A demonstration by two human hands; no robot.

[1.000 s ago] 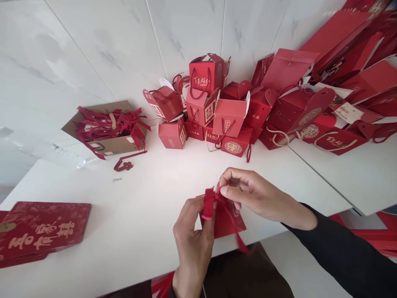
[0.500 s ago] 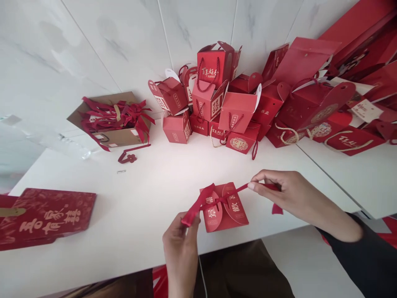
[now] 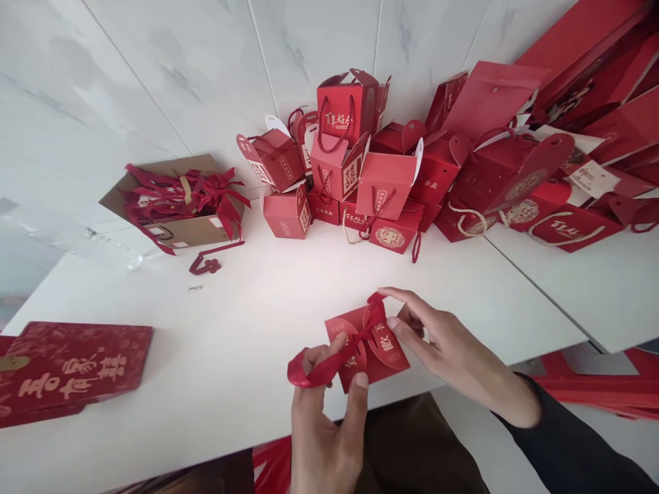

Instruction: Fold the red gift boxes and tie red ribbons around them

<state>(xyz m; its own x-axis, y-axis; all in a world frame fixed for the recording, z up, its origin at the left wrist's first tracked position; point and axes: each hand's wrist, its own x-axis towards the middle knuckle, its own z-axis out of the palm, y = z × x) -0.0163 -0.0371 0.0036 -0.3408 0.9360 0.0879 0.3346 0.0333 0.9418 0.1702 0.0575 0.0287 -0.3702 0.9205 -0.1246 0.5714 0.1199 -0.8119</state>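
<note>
A flat red gift box with gold lettering and rounded interlocking flaps lies tilted near the table's front edge. Across its top runs a red ribbon, crossed and knotted at the middle. My left hand is at the box's near left corner, the ribbon looped over its curled fingers and the thumb touching the box. On the other side, my right hand has index finger and thumb around the ribbon's far part, by the box's upper right edge. The ribbon under those fingertips is partly hidden.
Stacked red gift boxes with cord handles stand against the wall. At the back left, a brown open box holds red ribbons. A red printed bag lies at left. A ribbon piece with a flower lies near the brown box.
Both hands have drawn inward to the box. The ribbon ends, pulled taut outward before, now bend back over the box, with one looped over my left fingers.
</note>
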